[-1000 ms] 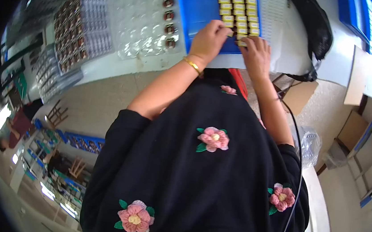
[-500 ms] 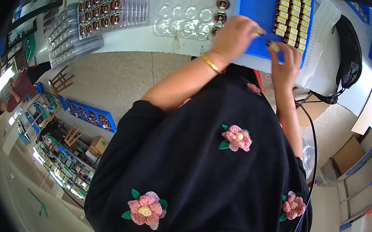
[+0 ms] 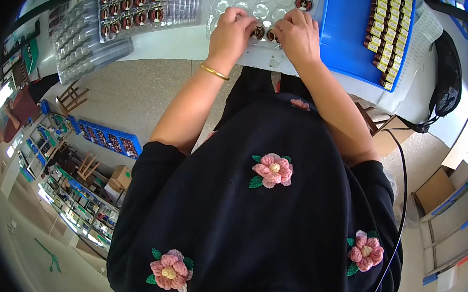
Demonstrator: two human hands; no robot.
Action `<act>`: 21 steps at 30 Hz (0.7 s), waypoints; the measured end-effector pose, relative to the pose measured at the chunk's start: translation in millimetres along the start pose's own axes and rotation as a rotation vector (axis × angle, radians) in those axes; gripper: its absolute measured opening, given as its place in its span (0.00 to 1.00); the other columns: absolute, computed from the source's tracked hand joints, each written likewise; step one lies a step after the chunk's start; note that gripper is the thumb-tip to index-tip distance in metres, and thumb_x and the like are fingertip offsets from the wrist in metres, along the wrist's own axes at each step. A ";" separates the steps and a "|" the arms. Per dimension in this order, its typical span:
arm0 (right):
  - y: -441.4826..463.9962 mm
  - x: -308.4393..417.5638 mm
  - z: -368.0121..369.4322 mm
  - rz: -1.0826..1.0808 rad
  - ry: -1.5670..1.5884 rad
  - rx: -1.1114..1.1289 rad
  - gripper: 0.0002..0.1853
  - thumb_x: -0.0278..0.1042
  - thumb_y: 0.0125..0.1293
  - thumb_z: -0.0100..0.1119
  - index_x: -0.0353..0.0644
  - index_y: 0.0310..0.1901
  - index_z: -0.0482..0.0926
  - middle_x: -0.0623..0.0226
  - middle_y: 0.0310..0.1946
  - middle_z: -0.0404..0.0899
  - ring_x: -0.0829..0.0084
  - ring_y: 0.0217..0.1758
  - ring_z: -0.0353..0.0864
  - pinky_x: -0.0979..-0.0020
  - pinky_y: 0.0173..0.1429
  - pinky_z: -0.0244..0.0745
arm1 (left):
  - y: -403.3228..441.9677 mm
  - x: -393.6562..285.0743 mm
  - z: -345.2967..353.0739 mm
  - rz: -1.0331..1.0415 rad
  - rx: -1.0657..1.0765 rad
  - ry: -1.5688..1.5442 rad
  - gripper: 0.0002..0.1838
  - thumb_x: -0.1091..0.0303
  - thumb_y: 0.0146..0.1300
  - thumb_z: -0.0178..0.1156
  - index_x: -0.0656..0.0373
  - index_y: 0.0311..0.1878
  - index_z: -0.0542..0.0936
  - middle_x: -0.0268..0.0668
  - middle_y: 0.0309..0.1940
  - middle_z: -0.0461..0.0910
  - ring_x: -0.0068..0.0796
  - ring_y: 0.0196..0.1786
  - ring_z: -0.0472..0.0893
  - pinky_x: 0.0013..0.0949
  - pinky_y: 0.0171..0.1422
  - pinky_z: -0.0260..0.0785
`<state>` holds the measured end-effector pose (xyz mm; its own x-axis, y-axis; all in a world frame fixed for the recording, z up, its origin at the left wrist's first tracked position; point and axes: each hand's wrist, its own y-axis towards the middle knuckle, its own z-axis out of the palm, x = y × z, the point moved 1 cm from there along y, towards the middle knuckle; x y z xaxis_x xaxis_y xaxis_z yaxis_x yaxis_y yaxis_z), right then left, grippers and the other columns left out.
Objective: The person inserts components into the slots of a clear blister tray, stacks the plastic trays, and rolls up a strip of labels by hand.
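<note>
Operator: Which legends can be read?
Inspector: None can be read.
Operator: Specify the locations that carry markings.
Inspector: Pale yellow labels (image 3: pixel 377 24) are fitted to the components (image 3: pixel 385 66) standing in rows along the right side of the blue tray (image 3: pixel 340 38). One label faces up on each component where the view allows. Each shows dark print, too small to resolve into letters or numbers.
Operator: Specify any second location.
Inspector: A printed sheet (image 3: pixel 424 37) lies on the counter (image 3: pixel 164 49), just right of the blue tray. It bears fine rows of marks; the individual characters are too small to tell.
</note>
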<state>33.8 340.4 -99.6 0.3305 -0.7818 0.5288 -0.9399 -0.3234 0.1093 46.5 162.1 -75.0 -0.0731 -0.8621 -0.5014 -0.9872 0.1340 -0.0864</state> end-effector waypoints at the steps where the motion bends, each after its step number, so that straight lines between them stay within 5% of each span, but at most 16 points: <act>1: 1.8 0.7 1.6 0.008 -0.007 -0.008 0.12 0.37 0.53 0.70 0.50 0.41 0.84 0.72 0.40 0.75 0.64 0.49 0.75 0.61 0.51 0.69 | 0.4 -4.2 -0.9 -0.053 -0.006 -0.005 0.15 0.70 0.56 0.69 0.53 0.47 0.81 0.38 0.45 0.77 0.43 0.49 0.78 0.39 0.52 0.73; 7: -18.9 -17.4 -44.2 -0.008 0.026 -0.116 0.15 0.36 0.52 0.72 0.52 0.43 0.84 0.72 0.42 0.77 0.64 0.49 0.76 0.61 0.52 0.68 | 11.1 -18.2 14.8 0.115 -0.206 0.028 0.17 0.68 0.52 0.71 0.51 0.46 0.80 0.35 0.47 0.76 0.41 0.48 0.78 0.42 0.53 0.72; 11: -67.4 -82.5 -105.3 0.127 -0.079 -0.351 0.13 0.36 0.55 0.73 0.50 0.42 0.83 0.70 0.42 0.80 0.64 0.49 0.78 0.62 0.55 0.68 | 32.9 -97.9 46.1 0.358 -0.151 -0.141 0.14 0.66 0.52 0.70 0.51 0.44 0.83 0.35 0.40 0.78 0.41 0.46 0.78 0.40 0.51 0.73; 17: -120.5 -137.4 -141.0 0.229 -0.348 -0.254 0.16 0.41 0.55 0.71 0.53 0.45 0.80 0.74 0.45 0.78 0.65 0.49 0.76 0.62 0.53 0.67 | 56.6 -177.4 107.1 0.564 -0.090 -0.117 0.22 0.66 0.52 0.70 0.42 0.53 0.82 0.29 0.46 0.76 0.34 0.50 0.78 0.41 0.54 0.70; 21: -121.9 -145.5 -133.9 0.250 -0.372 -0.190 0.18 0.41 0.52 0.72 0.55 0.45 0.80 0.77 0.45 0.77 0.67 0.49 0.76 0.63 0.52 0.67 | 61.0 -185.2 122.6 0.602 -0.111 -0.053 0.13 0.65 0.59 0.64 0.41 0.48 0.84 0.29 0.45 0.77 0.33 0.49 0.78 0.41 0.54 0.70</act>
<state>88.8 564.9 -77.1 0.0684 -0.9718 0.2255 -0.9819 -0.0256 0.1878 17.1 389.9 -93.0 -0.6185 -0.6248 -0.4764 -0.7836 0.5359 0.3144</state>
